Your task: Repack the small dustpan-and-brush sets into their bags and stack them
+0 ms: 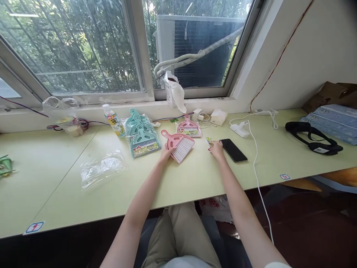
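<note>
My left hand (166, 153) rests on the near edge of a pink mini brush and dustpan (178, 144) lying on the pale green desk (195, 178); its fingers curl over the bristles. My right hand (216, 149) pinches a small printed label card (208, 142) just left of a black phone (233, 150). A second pink brush set (189, 127) in its wrapper lies behind. A pile of several teal brush sets (141, 134) in wrappers sits to the left.
An empty clear plastic wrapper (102, 169) lies at the left. A drink bottle (113, 120), a white charger with cable (240, 129), a torn white bag (174, 93) and small white boxes stand by the window sill. A black strap (312, 138) lies at the right.
</note>
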The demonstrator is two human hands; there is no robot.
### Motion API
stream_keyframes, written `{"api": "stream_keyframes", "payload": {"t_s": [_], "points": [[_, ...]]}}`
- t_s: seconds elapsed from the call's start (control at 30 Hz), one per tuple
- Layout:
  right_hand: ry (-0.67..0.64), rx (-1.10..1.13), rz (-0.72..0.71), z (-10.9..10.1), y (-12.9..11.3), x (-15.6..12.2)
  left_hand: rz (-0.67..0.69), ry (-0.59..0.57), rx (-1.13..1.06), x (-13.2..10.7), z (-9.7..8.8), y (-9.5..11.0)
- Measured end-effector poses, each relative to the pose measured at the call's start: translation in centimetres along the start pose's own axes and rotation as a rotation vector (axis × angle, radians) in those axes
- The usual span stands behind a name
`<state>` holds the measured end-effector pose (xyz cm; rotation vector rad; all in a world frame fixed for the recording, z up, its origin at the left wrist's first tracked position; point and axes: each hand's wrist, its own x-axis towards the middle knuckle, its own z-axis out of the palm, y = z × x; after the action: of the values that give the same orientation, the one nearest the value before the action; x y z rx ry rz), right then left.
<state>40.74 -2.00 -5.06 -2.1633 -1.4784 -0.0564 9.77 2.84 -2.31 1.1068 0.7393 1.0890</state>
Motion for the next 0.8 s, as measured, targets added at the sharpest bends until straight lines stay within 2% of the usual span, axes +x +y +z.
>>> {"api": "stream_keyframes", "payload": {"t_s": [0.1, 0.2, 0.33, 0.47, 0.6, 0.7, 0.8], "points": [[-0.069, 0.029, 0.001, -0.5, -0.2, 0.3, 0.016, 0.044, 0.02, -0.1, -0.1, -0.2], [-0.06, 0.102, 0.018, -1.2, -0.9, 0.1, 0.042, 0.077, 0.064, -0.3, -0.3, -0.2], [-0.114, 0.279, 0.091, -1.9, -1.5, -0.3, 0.058, 0.102, 0.128, -0.6, -0.4, -0.1], [-0.158, 0.353, 0.149, -2.6, -1.6, -0.1, 0.042, 0.082, 0.147, -0.7, -0.2, 0.1], [-0.262, 0.492, 0.254, -3.4, -1.8, 0.1, 0.028, 0.106, 0.144, -0.7, -0.2, 0.1], [-0.339, 0.586, 0.23, -3.5, -3.2, -0.4, 0.033, 0.1, 0.136, -0.6, -0.3, -0.1], [-0.405, 0.918, 0.159, -2.6, -6.5, -1.2, 0.049, 0.109, 0.136, -0.4, -0.2, -0.4]]}}
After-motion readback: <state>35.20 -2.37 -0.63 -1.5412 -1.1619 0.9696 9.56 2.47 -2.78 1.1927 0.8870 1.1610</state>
